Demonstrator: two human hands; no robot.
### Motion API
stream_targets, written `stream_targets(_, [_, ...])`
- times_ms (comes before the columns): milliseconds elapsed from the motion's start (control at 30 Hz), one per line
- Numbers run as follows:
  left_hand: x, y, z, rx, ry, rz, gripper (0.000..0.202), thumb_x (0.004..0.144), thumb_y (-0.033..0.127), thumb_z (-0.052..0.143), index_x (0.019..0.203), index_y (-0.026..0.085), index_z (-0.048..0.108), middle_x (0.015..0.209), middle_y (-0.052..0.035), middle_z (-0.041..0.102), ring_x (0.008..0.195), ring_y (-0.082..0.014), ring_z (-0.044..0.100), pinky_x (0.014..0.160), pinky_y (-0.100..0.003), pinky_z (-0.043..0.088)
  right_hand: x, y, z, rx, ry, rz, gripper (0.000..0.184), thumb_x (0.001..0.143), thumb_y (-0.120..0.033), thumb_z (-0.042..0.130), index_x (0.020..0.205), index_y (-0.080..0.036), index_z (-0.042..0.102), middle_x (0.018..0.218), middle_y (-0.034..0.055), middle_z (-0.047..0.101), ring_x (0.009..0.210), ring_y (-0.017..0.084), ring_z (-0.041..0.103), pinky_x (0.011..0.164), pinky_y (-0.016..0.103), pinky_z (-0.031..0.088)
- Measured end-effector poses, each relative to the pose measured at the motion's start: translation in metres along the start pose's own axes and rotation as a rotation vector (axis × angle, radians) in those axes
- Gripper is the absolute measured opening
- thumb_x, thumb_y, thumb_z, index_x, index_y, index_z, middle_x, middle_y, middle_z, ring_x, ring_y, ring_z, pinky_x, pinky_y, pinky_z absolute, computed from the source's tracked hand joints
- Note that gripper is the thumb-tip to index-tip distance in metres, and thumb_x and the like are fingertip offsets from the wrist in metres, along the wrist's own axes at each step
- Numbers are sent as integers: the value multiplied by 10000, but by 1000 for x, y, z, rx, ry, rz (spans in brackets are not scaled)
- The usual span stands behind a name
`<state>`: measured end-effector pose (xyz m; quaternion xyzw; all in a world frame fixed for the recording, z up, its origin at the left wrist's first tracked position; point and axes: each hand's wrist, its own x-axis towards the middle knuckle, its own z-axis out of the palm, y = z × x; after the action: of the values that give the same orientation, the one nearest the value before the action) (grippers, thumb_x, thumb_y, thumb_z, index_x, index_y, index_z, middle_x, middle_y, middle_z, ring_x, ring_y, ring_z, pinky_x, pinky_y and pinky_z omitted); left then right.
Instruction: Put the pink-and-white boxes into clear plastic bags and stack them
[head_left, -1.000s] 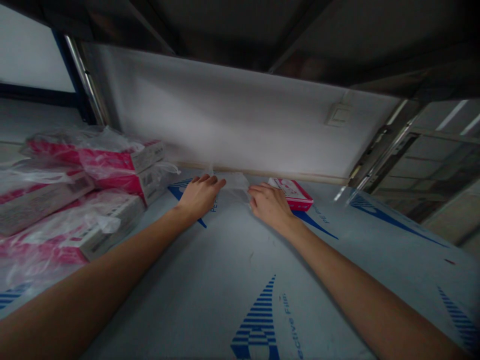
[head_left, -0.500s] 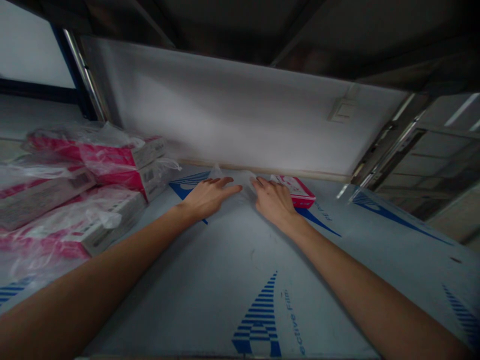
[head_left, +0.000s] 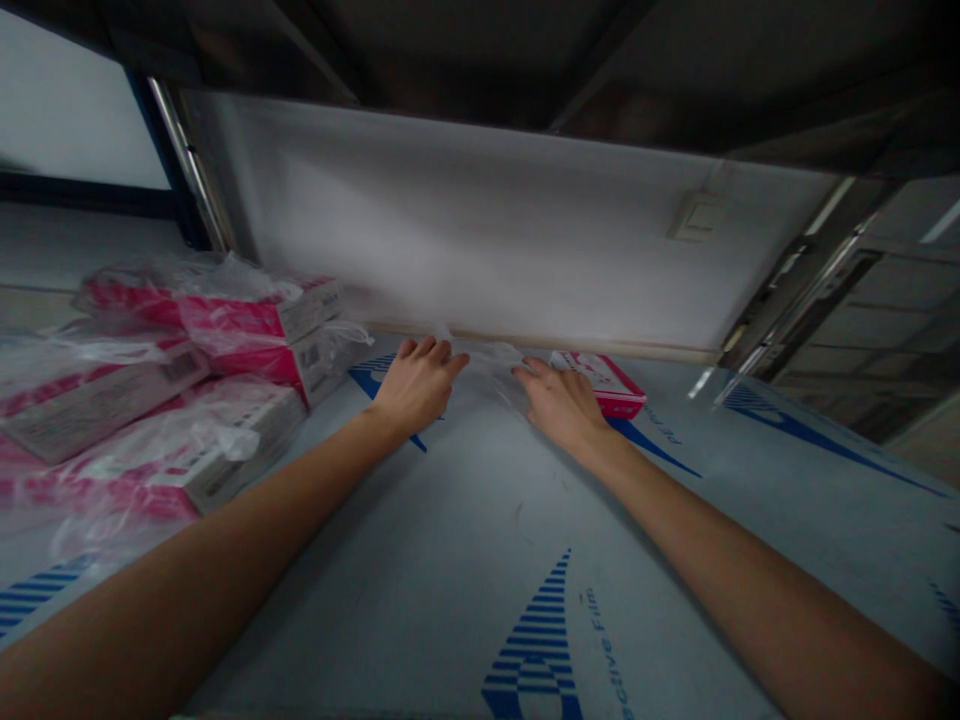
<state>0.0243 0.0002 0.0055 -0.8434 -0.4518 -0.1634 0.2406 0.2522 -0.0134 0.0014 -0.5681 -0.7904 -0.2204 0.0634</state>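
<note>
Nearby, the film-covered shelf (head_left: pixel 480 560) runs under both forearms. Farther in, the left hand (head_left: pixel 417 385) curls its fingers at one edge of a clear plastic bag (head_left: pixel 491 365); whether it pinches it cannot be told. The right hand (head_left: pixel 561 405) rests spread and flat on the other edge. Uneven tugging could probably tear or slip such thin film, or nudge the red box (head_left: pixel 600 382) just beside. The bag lies between the hands near the wall (head_left: pixel 480 250), long axis seemingly left to right, its mouth indiscernible.
</note>
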Motion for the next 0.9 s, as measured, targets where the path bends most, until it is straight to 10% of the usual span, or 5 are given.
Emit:
stream_targets(233, [-2, 4, 5, -32, 3, 10, 559, 899, 129, 503, 1424, 319, 507, 1132, -113, 584, 1062, -275, 536, 882, -422, 424, 0, -4, 0, 3, 28, 29, 441, 893, -125, 448, 1298, -141, 622, 1298, 171, 650, 991, 317, 674, 816, 444, 515])
stream_targets(400, [-3, 7, 4, -61, 22, 39, 358, 964, 390, 504, 859, 171, 766, 1058, -134, 586, 1050, -294, 534, 878, -441, 442, 0, 0, -3, -10, 3, 53, 360, 956, -185, 413, 1184, -136, 688, 1194, 172, 696, 1003, 334, 672, 834, 466, 519])
stream_targets(533, [-2, 6, 4, -44, 50, -28, 529, 1018, 428, 399, 746, 135, 746, 1037, -141, 608, 1037, -290, 558, 877, -442, 462, -1, 1, -6, -14, 8, 51, 664, 858, -51, 466, 1510, -166, 418, 1557, 154, 427, 1074, 347, 651, 844, 474, 533])
stream_targets(667, [-1, 1, 6, -26, 32, -75, 283, 974, 297, 509, 924, 152, 747, 1023, -123, 616, 1055, -279, 571, 883, -405, 478, -2, -1, -7, -5, 29, 36, 870, 814, 16, 457, 1603, -249, 201, 1636, 145, 274, 1070, 345, 650, 846, 482, 535])
stream_targets(900, [-1, -4, 6, -41, -28, -97, 388, 937, 85, 447, 1251, 216, 634, 1035, -85, 622, 990, -233, 614, 794, -338, 529, 0, -1, -2, 27, 31, -12, 325, 918, -134, 487, 1183, -146, 676, 1279, 164, 651, 1009, 305, 658, 808, 417, 520])
